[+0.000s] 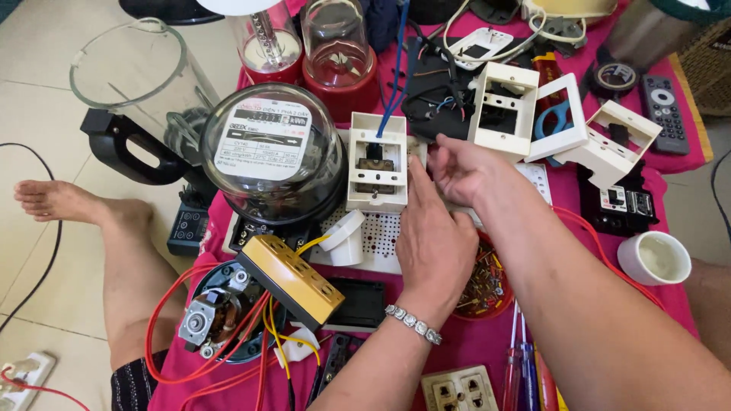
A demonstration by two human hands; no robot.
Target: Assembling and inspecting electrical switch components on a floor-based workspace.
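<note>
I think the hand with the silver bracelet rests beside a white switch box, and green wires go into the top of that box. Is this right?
Not quite: the wires entering the top of the white switch box are blue, not green, as the head view shows. The rest holds: the left hand, with the silver bracelet on its wrist, rests beside that box.

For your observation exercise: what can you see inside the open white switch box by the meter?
Inside the white box sits a dark switch part with brass-coloured metal, and blue wires run in from above. The left hand covers its lower right corner; the wire ends are hidden.
</note>
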